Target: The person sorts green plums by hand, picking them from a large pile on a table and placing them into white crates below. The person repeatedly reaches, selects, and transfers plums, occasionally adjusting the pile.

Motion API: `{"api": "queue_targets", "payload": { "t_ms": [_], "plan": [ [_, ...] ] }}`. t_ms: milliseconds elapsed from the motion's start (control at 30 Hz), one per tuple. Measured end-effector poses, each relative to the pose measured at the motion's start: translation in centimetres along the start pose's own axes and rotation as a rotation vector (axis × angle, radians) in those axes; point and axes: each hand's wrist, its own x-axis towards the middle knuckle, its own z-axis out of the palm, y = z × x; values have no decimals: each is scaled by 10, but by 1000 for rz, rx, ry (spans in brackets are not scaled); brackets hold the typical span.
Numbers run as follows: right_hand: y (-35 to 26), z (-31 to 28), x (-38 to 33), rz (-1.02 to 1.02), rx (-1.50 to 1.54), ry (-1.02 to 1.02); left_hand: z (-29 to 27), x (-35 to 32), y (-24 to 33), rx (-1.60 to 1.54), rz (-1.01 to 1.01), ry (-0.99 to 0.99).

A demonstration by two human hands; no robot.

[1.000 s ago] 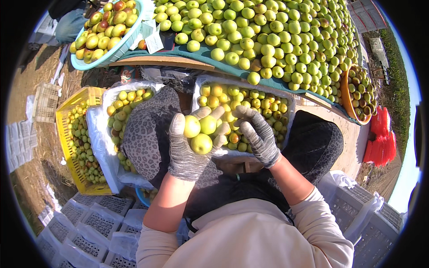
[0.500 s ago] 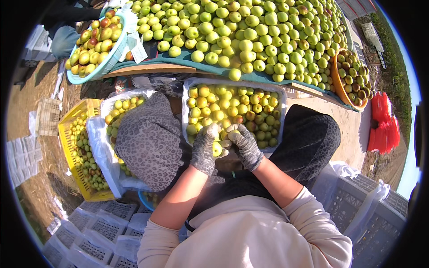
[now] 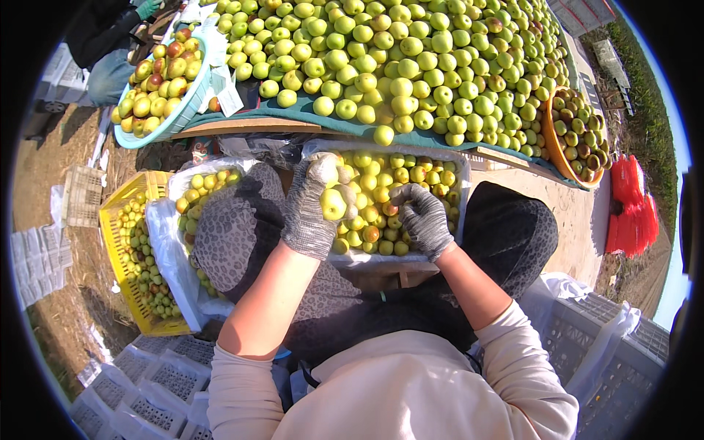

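Yellow-green round fruit (image 3: 332, 204) sits in the gloved left hand (image 3: 312, 209), fingers curled around it, raised just above the white-lined rectangular crate (image 3: 458, 192) of the same fruit in front of the person. Gloved right hand (image 3: 423, 218) rests down in that crate, fingers bent over the fruit there; whether it grips one cannot be told. Progress, as judged: crate looks nearly full, while the large heap of green fruit (image 3: 411, 66) on the teal-covered table (image 3: 293, 117) remains big, so much seems left to handle. Against half a second ago: the hands were close together over the crate's near edge; now they are apart, left lifted with fruit, right lowered.
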Motion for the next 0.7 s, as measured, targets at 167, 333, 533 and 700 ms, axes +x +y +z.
{"api": "queue_targets", "payload": {
  "t_ms": [167, 333, 533, 700],
  "plan": [
    [-26, -1, 59, -469, -919, 151, 30, 64, 69, 160, 279, -58],
    [-28, 14, 99, -440, -1399, 82, 22, 71, 70, -56, -11, 282],
    [-36, 1, 98, -587, -1077, 127, 17, 79, 60, -39, -30, 181],
    [-59, -15, 103, -614, -833, 226, 45, 104, 67, -107, -52, 267]
  ]
}}
